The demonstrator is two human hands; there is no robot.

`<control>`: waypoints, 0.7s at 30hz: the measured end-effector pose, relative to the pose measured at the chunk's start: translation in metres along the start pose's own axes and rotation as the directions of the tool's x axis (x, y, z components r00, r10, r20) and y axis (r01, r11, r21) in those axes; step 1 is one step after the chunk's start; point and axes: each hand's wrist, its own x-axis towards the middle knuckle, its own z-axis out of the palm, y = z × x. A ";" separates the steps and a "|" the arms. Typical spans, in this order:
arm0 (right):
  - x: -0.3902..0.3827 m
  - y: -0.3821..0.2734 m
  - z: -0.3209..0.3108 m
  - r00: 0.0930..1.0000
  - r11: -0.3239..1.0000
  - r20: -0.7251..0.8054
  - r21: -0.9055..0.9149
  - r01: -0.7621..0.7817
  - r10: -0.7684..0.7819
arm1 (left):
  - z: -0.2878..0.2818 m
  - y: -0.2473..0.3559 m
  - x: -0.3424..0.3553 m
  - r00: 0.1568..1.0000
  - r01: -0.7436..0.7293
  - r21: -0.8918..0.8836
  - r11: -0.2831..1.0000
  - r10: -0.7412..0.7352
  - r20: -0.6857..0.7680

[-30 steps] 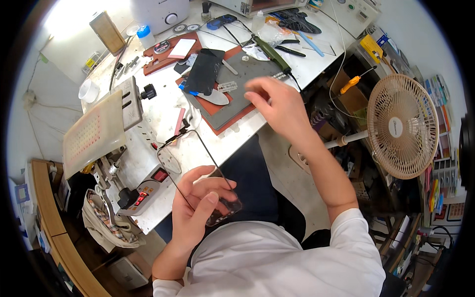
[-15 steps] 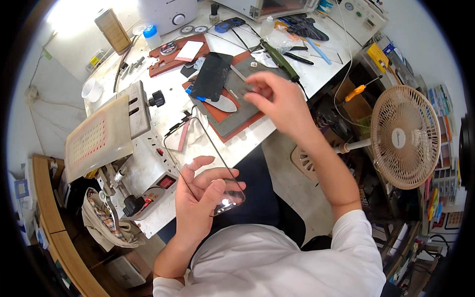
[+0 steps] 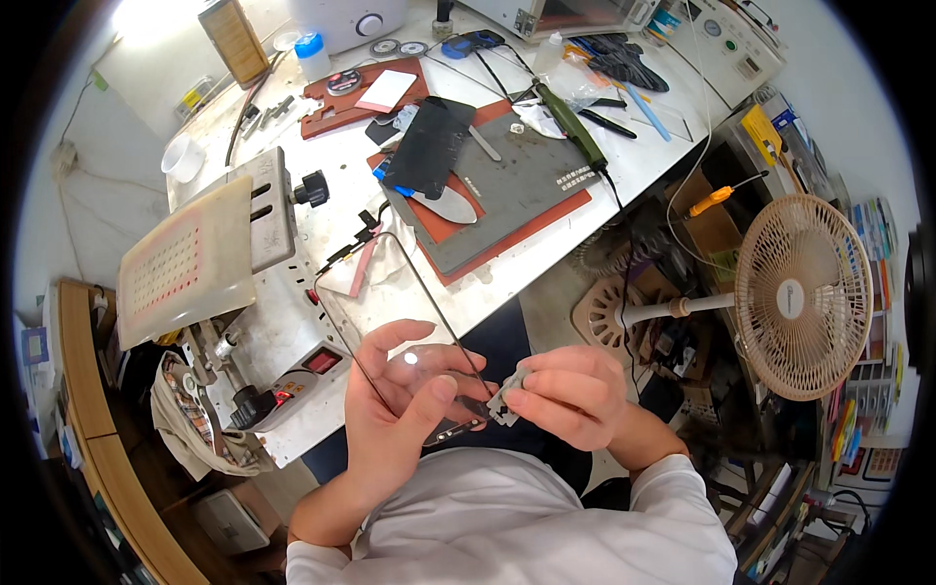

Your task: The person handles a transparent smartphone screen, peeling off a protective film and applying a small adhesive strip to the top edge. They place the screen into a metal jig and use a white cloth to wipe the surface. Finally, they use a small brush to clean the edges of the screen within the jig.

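My left hand (image 3: 395,395) grips a clear glass panel (image 3: 411,359) with a thin dark rim, phone-screen shaped, tilted up over my lap. Its fingers are behind the pane and the thumb lies near the lower edge. My right hand (image 3: 575,398) pinches a small grey piece with a ragged outline (image 3: 509,398); its exact kind is unclear. That piece is at the panel's lower right edge, by the left fingertips. On the grey mat (image 3: 526,185) lie a dark phone screen (image 3: 432,146), a metal spatula-like blade (image 3: 450,207) and a green-handled tool (image 3: 570,125).
At left stands a machine with a pale perforated plate (image 3: 185,263) and black knobs. A beige fan (image 3: 804,297) is at right, near an orange screwdriver (image 3: 711,201). Farther back are a red-brown tray (image 3: 322,119), a blue-capped bottle (image 3: 312,57) and black gloves (image 3: 619,60).
My right hand has come from above the mat down to the panel, now with the grey piece in its fingers. My left hand still holds the panel. The view has shifted slightly.
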 end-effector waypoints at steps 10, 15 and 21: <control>-0.003 -0.003 0.006 0.999 1.000 -0.043 -0.007 -0.002 0.001 | 0.006 -0.004 -0.003 0.997 -0.055 0.051 0.997 0.057 -0.044; -0.005 -0.005 0.006 0.999 1.000 -0.038 -0.010 -0.010 0.010 | 0.006 -0.005 -0.004 0.997 -0.054 0.051 0.997 0.057 -0.045; -0.005 -0.005 0.007 0.999 1.000 -0.046 -0.013 -0.009 0.009 | 0.000 -0.005 -0.005 0.997 -0.065 0.023 0.998 0.064 0.031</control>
